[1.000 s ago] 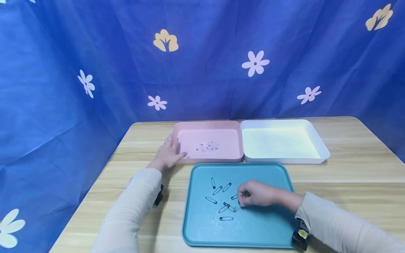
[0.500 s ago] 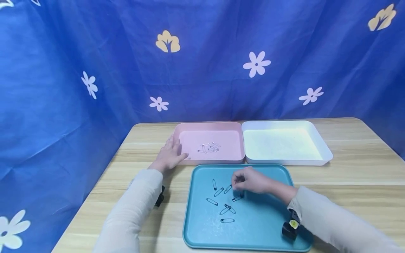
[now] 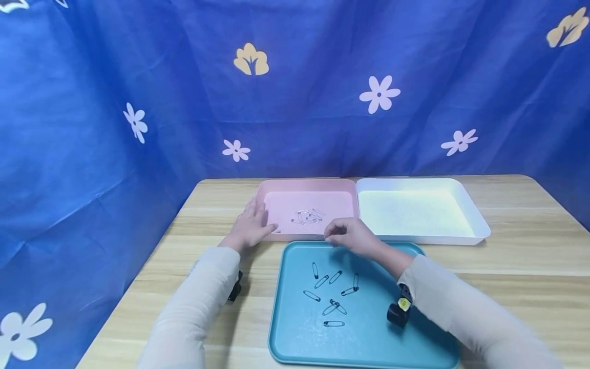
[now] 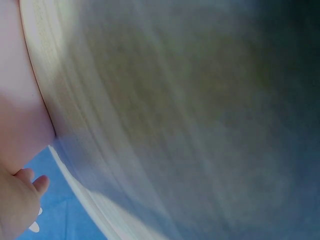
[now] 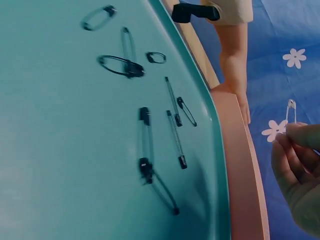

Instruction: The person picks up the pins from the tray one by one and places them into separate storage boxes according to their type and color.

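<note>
Silver safety pin (image 5: 291, 103) is pinched tight in the right hand (image 3: 352, 236), near the front wall of the pink tray (image 3: 306, 185) but not in it yet; a little heap of silver pins (image 3: 312, 218) already lies in there – so I'd call the silver lot nearly done; black pins (image 3: 334, 324) all left on the teal tray (image 3: 369, 338); left hand (image 3: 249, 227) grips nothing, fingers spread at the pink tray's left end – white tray (image 3: 417, 239) just beside.
</note>
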`<state>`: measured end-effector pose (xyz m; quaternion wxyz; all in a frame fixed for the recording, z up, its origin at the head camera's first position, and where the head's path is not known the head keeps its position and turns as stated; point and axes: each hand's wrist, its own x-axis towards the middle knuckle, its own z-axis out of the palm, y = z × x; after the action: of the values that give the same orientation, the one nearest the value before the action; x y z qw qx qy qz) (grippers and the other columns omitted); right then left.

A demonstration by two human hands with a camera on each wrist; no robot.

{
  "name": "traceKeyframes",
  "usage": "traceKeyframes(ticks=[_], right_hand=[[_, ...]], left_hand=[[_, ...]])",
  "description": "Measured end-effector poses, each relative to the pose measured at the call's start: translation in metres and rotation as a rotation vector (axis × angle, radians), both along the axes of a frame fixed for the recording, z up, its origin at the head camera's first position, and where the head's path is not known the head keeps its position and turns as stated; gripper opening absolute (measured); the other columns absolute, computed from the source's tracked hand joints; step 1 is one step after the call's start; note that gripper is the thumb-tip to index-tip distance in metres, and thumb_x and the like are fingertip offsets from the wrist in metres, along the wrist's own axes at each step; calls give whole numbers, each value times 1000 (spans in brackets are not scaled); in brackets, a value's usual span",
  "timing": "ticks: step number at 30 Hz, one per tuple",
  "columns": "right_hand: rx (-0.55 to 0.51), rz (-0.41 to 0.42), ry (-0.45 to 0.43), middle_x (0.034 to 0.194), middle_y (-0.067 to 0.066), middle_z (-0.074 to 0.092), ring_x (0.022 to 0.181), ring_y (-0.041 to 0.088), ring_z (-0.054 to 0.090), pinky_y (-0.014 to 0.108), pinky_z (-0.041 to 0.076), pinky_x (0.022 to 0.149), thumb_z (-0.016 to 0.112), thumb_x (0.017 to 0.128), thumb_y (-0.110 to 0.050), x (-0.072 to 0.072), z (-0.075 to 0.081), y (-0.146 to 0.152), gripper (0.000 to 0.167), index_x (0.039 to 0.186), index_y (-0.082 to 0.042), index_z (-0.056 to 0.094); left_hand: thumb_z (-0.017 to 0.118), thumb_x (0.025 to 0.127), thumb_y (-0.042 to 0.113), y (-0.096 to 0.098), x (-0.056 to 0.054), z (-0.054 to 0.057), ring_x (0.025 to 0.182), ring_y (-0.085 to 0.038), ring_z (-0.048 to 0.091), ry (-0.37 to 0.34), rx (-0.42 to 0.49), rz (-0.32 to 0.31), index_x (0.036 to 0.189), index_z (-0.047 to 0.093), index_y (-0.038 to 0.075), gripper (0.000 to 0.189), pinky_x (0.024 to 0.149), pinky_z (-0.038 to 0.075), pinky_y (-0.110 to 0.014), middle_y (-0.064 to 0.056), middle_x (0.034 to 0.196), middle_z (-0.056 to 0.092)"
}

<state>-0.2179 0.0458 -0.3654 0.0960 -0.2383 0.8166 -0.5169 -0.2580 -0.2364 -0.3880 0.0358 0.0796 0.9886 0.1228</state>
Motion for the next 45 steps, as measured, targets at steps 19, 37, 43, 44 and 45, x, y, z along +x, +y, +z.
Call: traceKeyframes(ticks=[19, 37, 43, 44, 45], right_hand=[[-15, -272, -35, 91, 9, 62, 74, 16, 57, 28, 48, 67, 59, 78, -1, -68, 1, -33, 13, 89, 0, 65], [135, -364, -16, 89, 7, 63, 64, 13, 49, 19, 39, 55, 55, 75, 3, -102, -18, -55, 18, 87, -3, 67], [141, -335, -79, 88, 6, 62, 76, 16, 50, 23, 40, 66, 56, 76, 2, -108, -27, -59, 14, 84, -3, 67], [145, -329, -83, 88, 5, 62, 80, 17, 49, 24, 39, 70, 56, 76, 2, -109, -28, -59, 13, 83, -3, 67], [152, -326, -81, 87, 5, 62, 81, 17, 49, 24, 38, 72, 57, 76, 1, -110, -29, -60, 13, 83, -3, 67]], left_hand=[[40, 84, 50, -1, -10, 4, 127, -37, -2, -10, -14, -20, 137, 10, 0, 79, 99, 11, -51, -24, 140, -6], [40, 83, 51, -2, -12, 2, 127, -35, -2, -3, -7, -18, 137, 9, 1, 80, 99, 11, -51, -21, 140, -8], [40, 83, 50, 0, -11, 0, 127, -35, -4, -4, 2, -17, 137, 8, 0, 80, 99, 10, -51, -21, 140, -9], [40, 83, 51, -1, -11, 0, 127, -35, -4, -4, 0, -15, 137, 8, 0, 80, 99, 10, -51, -21, 140, -9], [40, 83, 51, 0, -10, 0, 127, -35, -3, -4, 0, -13, 137, 8, 1, 80, 99, 10, -51, -21, 140, -9]])
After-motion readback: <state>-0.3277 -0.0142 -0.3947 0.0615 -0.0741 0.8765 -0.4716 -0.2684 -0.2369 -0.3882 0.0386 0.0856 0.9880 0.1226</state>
